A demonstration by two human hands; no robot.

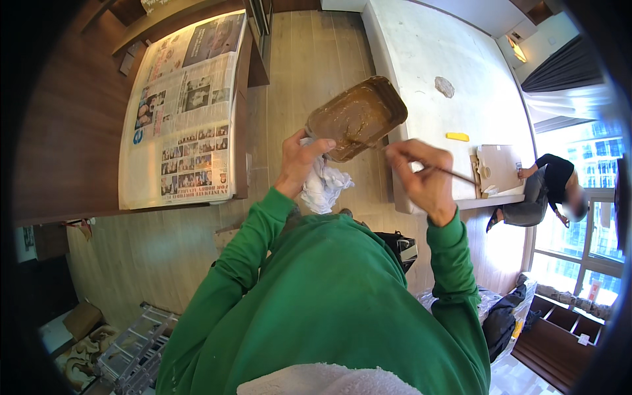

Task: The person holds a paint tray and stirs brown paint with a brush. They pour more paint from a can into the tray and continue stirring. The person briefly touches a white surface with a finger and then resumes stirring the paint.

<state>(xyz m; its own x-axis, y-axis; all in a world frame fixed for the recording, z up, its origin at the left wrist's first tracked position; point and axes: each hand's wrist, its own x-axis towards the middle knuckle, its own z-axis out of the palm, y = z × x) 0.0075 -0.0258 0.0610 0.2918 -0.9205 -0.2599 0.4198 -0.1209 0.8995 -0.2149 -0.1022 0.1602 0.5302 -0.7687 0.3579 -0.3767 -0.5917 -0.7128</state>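
My left hand [301, 160] grips a rectangular tray [372, 105] coated with brown, glossy liquid, its thumb over the near edge. A crumpled white cloth [328, 183] hangs from the same hand, beneath the tray. My right hand [424, 176] holds a long, thin brown stick [459, 174], whose far end dips into the tray; whether it has bristles is unclear. Both forearms are in green sleeves.
Newspaper [187, 105] covers furniture on the left. A white mattress or platform [434, 39] on the right bears a yellow object [457, 136], a crumpled lump [444, 86] and cardboard [497, 168], touched by a seated person [553, 184]. A clear plastic crate [135, 342] stands lower left.
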